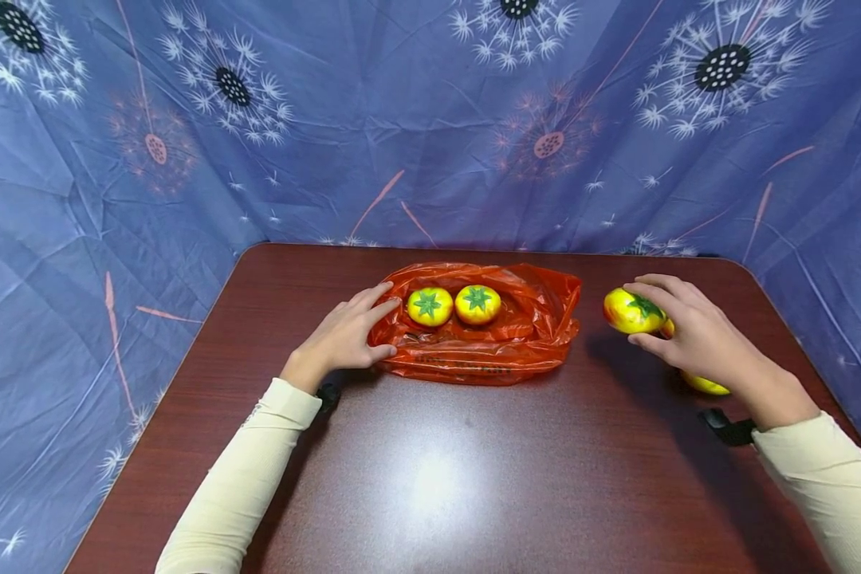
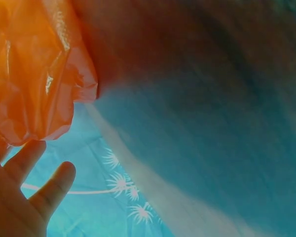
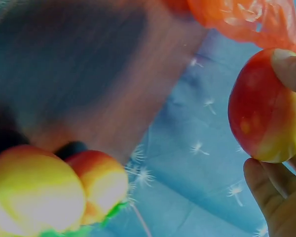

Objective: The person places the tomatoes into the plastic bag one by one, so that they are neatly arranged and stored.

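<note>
An orange-red plastic bag (image 1: pixel 466 351) lies spread open on the table with two yellow fruits inside, a left fruit (image 1: pixel 430 307) and a right fruit (image 1: pixel 477 304), both topped by green star-shaped leaves. At the bag's left edge is my left hand (image 1: pixel 347 328), fingers spread and fairly straight. In the left wrist view its fingertips (image 2: pixel 32 150) touch the crinkled plastic (image 2: pixel 34 74). To the right of the bag, my right hand (image 1: pixel 703 331) holds a red-and-yellow fruit (image 3: pixel 259 111) above the table between thumb and fingers.
Beneath and behind my right hand, more fruits sit on the table; one yellow fruit (image 1: pixel 706 385) is partly hidden. The right wrist view shows a large near fruit (image 3: pixel 34 190) and a smaller one (image 3: pixel 102 180). A blue dandelion-print cloth (image 1: pixel 402 119) surrounds the brown table (image 1: pixel 373 470).
</note>
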